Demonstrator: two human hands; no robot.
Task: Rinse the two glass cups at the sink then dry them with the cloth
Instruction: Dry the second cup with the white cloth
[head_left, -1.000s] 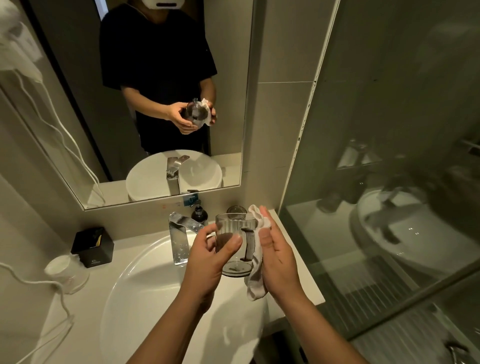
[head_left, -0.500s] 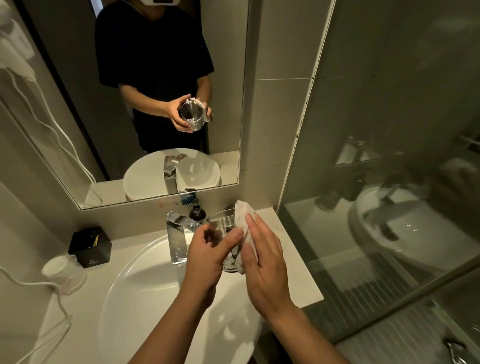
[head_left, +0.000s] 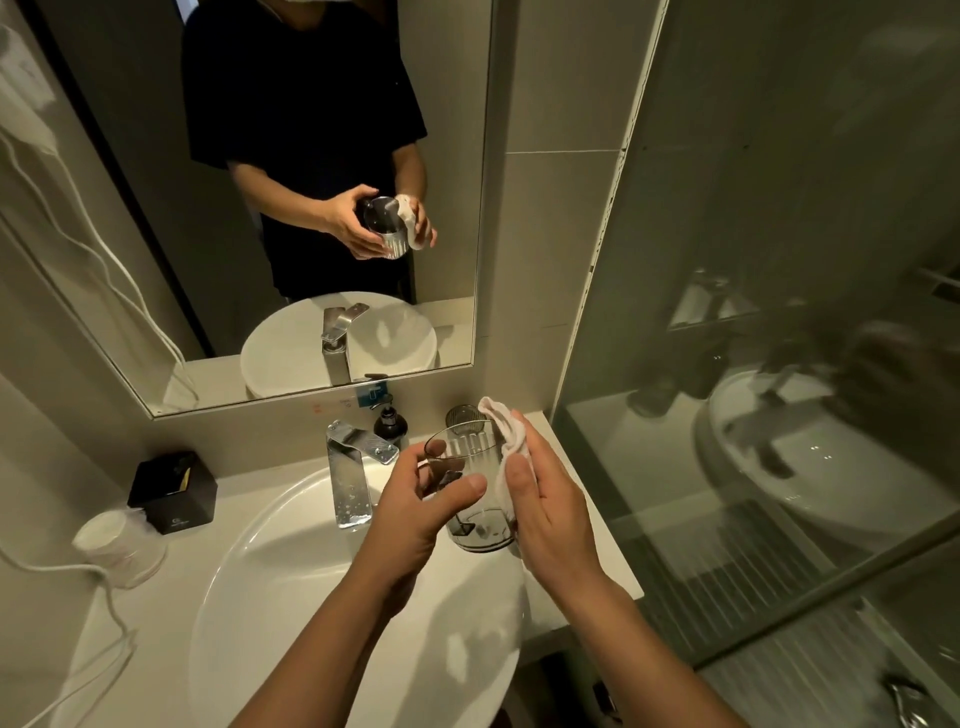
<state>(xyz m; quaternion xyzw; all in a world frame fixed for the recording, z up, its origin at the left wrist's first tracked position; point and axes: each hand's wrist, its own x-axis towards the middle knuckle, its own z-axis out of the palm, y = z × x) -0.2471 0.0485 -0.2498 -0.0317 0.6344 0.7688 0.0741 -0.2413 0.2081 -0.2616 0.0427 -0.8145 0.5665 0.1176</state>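
The left hand (head_left: 415, 499) has its grip curled round a clear ribbed glass cup (head_left: 475, 467), thumb on the near wall. The cup's long axis stands nearly upright, mouth up and tipped slightly away (base nearer the camera), above the right rim of the round white basin (head_left: 291, 571). The right hand (head_left: 550, 509) pinches a crumpled white cloth (head_left: 506, 431) against the cup's right side. A second glass cup (head_left: 460, 415) stands behind on the worktop (head_left: 176, 613).

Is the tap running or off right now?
Off, as far as shows: no stream falls from the faucet spout into the sink; only droplets cling to its column.
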